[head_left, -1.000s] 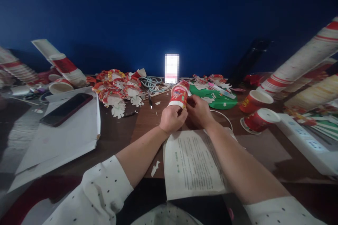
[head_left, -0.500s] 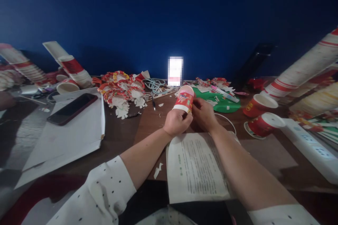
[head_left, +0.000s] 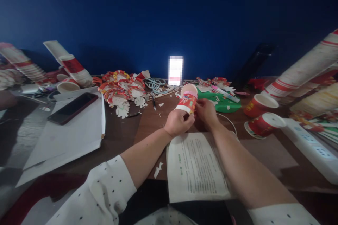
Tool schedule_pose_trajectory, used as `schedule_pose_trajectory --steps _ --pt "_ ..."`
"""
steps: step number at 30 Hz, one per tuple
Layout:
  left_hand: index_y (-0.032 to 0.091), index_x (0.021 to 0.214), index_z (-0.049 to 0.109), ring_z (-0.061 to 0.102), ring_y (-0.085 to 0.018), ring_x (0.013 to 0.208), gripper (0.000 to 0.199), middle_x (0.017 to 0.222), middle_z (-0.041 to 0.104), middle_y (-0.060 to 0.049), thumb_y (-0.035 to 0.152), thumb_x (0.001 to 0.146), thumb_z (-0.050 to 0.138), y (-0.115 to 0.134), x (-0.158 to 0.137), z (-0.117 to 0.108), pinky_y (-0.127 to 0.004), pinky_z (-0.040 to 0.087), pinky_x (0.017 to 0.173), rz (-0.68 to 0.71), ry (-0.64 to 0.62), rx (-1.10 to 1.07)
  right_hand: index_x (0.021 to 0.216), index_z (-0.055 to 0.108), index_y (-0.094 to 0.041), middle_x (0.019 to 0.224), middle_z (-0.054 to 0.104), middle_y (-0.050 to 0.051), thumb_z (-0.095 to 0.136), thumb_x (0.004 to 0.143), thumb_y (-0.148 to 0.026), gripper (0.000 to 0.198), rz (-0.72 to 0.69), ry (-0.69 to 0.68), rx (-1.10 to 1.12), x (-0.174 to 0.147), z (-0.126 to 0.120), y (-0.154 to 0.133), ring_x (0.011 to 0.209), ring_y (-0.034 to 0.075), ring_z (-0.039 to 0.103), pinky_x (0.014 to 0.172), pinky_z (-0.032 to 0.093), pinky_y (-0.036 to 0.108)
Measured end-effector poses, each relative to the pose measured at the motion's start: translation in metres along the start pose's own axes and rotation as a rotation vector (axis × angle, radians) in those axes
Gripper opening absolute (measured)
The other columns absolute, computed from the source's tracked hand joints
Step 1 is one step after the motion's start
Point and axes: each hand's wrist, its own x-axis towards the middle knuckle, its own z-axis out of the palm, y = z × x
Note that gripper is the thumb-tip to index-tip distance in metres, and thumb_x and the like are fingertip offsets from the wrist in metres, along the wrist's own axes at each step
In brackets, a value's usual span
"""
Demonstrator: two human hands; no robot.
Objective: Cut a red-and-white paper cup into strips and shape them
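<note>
My left hand (head_left: 179,122) is closed around the lower end of a red and white paper cup (head_left: 187,102). The cup leans up and away to the right, and part of its pale inside shows. My right hand (head_left: 207,112) is beside the cup's right side with its fingers curled in. Its fingertips are partly hidden, so I cannot make out what they pinch. Below both hands lies a printed booklet (head_left: 198,168) on the brown table (head_left: 148,133). Near my right hand is a green sheet (head_left: 227,104) with paper scraps on it.
A phone (head_left: 72,108) lies on white card (head_left: 79,137) at left. Cut red and white paper pieces (head_left: 121,91) are heaped behind. Two red cups (head_left: 260,105), a power strip (head_left: 311,147) and a long cup stack (head_left: 303,65) stand at right. A pen (head_left: 154,103) lies mid-table.
The paper cup has moved slightly right and turned, so more of its opening shows. My right hand has shifted a little at its side. My left hand keeps hold of the cup.
</note>
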Motion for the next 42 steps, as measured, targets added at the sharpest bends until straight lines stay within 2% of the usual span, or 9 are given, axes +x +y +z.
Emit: schedule_pose_trajectory --steps 5,10,13,16,21,26,30,37,42 --pt "0.018 0.056 0.055 0.048 -0.012 0.055 0.03 0.057 0.055 -0.003 0.033 0.082 0.053 0.004 -0.003 -0.004 -0.026 0.037 0.056 0.125 0.041 0.017 0.072 0.058 -0.019 0.05 0.063 0.001 0.062 0.073 -0.036 0.018 -0.037 0.001 -0.042 -0.001 0.0 0.003 0.04 0.016 0.057 0.038 0.042 0.025" --pt "0.016 0.088 0.066 0.061 -0.017 0.084 0.029 0.09 0.067 -0.009 0.037 0.092 0.044 -0.001 0.011 -0.015 -0.029 0.045 0.081 0.076 0.497 -0.13 0.072 0.06 -0.019 0.054 0.064 0.002 0.061 0.076 -0.055 0.036 -0.145 0.006 -0.16 -0.002 -0.001 0.006 0.047 0.017 0.06 0.05 0.045 0.028" --pt "0.017 0.087 0.066 0.061 -0.018 0.088 0.032 0.09 0.067 -0.009 0.041 0.092 0.044 -0.012 0.023 -0.02 -0.03 0.045 0.084 -0.073 0.652 -0.16 0.069 0.062 -0.02 0.059 0.066 0.003 0.055 0.079 -0.063 0.045 -0.228 0.055 -0.308 -0.003 -0.003 0.005 0.06 0.02 0.063 0.059 0.044 0.029" --pt "0.017 0.081 0.065 0.06 -0.017 0.079 0.033 0.08 0.065 -0.007 0.043 0.09 0.046 -0.019 0.028 -0.019 -0.029 0.045 0.078 -0.187 0.618 -0.156 0.069 0.066 -0.021 0.069 0.069 0.006 0.049 0.079 -0.07 0.052 -0.267 0.078 -0.465 -0.004 -0.003 0.002 0.069 0.023 0.064 0.061 0.042 0.031" --pt "0.017 0.073 0.063 0.057 -0.015 0.074 0.032 0.074 0.063 -0.005 0.04 0.089 0.048 -0.016 0.025 -0.018 -0.028 0.045 0.074 -0.208 0.538 -0.138 0.062 0.066 -0.023 0.065 0.066 0.01 0.044 0.08 -0.072 0.057 -0.262 0.106 -0.641 0.002 0.002 -0.001 0.067 0.026 0.063 0.057 0.041 0.032" --pt "0.018 0.061 0.058 0.05 -0.013 0.06 0.037 0.057 0.052 -0.001 0.041 0.087 0.047 -0.009 0.022 -0.021 -0.027 0.039 0.061 -0.232 0.485 -0.116 0.062 0.063 -0.021 0.066 0.065 0.013 0.046 0.082 -0.064 0.05 -0.197 0.139 -0.624 0.012 -0.003 -0.001 0.071 0.028 0.064 0.063 0.044 0.035" --pt "0.019 0.053 0.047 0.045 -0.011 0.054 0.036 0.051 0.047 0.001 0.038 0.084 0.05 -0.011 0.021 -0.017 -0.026 0.036 0.056 -0.238 0.468 -0.124 0.086 0.061 -0.019 0.076 0.067 0.014 0.057 0.075 -0.063 0.045 -0.118 0.29 -0.484 0.017 -0.012 0.003 0.076 0.031 0.064 0.069 0.046 0.041" --pt "0.019 0.07 0.052 0.053 -0.012 0.061 0.02 0.065 0.057 0.0 0.035 0.081 0.054 -0.018 0.021 -0.008 -0.024 0.041 0.059 -0.265 0.491 -0.221 0.112 0.057 -0.012 0.081 0.067 0.012 0.053 0.08 -0.059 0.057 -0.212 0.346 -0.306 0.025 -0.017 0.016 0.079 0.028 0.063 0.076 0.046 0.041" --pt "0.019 0.086 0.054 0.055 -0.011 0.069 0.007 0.076 0.061 0.0 0.024 0.08 0.055 -0.014 0.02 -0.012 -0.023 0.043 0.067 -0.188 0.482 -0.233 0.088 0.069 -0.017 0.078 0.069 0.011 0.054 0.076 -0.069 0.056 -0.26 0.221 -0.368 0.021 -0.013 0.014 0.074 0.025 0.062 0.069 0.045 0.034"
